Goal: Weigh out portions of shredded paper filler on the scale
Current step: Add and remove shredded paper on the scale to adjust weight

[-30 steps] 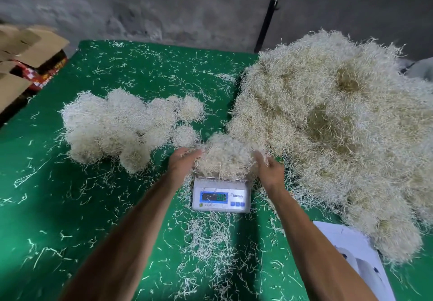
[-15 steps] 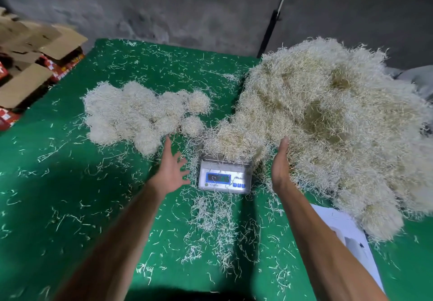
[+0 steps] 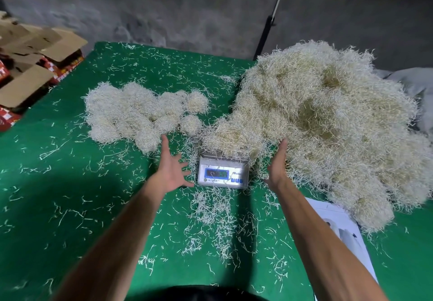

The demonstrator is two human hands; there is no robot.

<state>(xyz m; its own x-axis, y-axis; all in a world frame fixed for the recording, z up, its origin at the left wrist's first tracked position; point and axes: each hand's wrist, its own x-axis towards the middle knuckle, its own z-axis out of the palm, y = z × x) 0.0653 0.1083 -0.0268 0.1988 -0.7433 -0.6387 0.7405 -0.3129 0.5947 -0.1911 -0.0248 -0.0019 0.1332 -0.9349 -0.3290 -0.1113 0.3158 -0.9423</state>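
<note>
Two spread, empty hands, left hand and right hand, flank the scale, the big paper heap crowding it.

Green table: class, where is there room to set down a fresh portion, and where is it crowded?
Roomiest: the green table, near left, below the weighed clumps. Only loose strands there. Crowded: around the scale, and the right side under the big pile and white sheet.

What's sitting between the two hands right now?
In the head view, the scale with a portion of shredded paper on it lies between the open left hand and right hand; neither touches it.
</note>
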